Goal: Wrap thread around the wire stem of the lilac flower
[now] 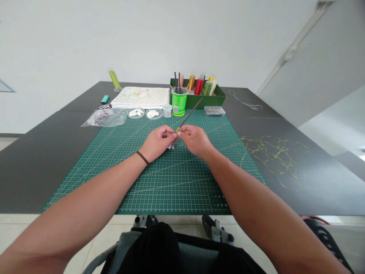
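Over the cutting mat [171, 182], my left hand [159, 142] and my right hand [196, 141] meet with fingertips nearly touching. Both are closed in a pinch around the lower end of a thin dark stick [191, 113], which slants up to the right. A small yellow-green wrapping [177, 129] shows on the stick between the fingertips. Just under my left fingers a pale purple, petal-like piece [170, 146] peeks out, mostly hidden. Whether it is joined to the stick cannot be seen.
Behind the hands stand a green can [179, 103] of sticks, a white jar [167, 110], dishes of white pieces [154, 113] and a green box [196, 101] of spools. A plastic bag [105, 117] and scissors [105, 107] lie left; tangled yellow-green cord [268, 154] lies right.
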